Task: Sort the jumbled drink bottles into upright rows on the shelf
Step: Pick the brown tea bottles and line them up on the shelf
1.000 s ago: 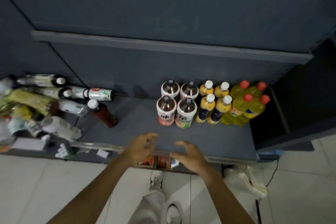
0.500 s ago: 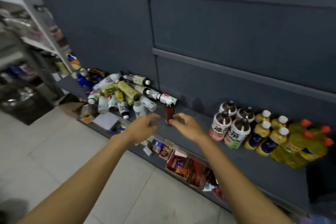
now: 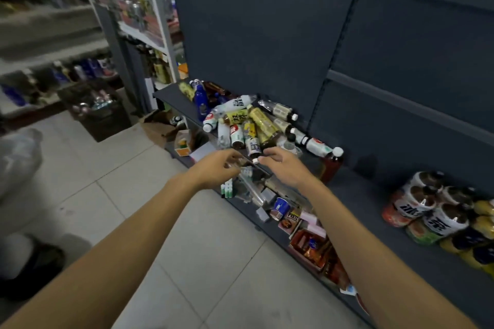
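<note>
A jumbled heap of drink bottles (image 3: 248,123) lies on its side at the left end of the dark shelf (image 3: 358,192). A red-drink bottle with a white cap (image 3: 331,165) lies at the heap's right edge. At the right, upright rows of brown tea bottles (image 3: 419,205) and yellow bottles (image 3: 481,224) stand together. My left hand (image 3: 217,168) and my right hand (image 3: 283,165) reach side by side toward the heap's near edge, fingers loosely curled, holding nothing. A small bottle with a white cap (image 3: 254,148) lies just between their fingertips.
Under the shelf's front edge sit snack packets and boxes (image 3: 302,224). A cardboard box (image 3: 165,125) stands on the tiled floor (image 3: 149,219) at left. White racks with goods (image 3: 88,35) stand further left. A person's dark shoe (image 3: 29,272) shows at the far left.
The view has swung left from the upright rows toward the heap. Both hands have moved with it and now reach the heap's near edge. Neither holds anything.
</note>
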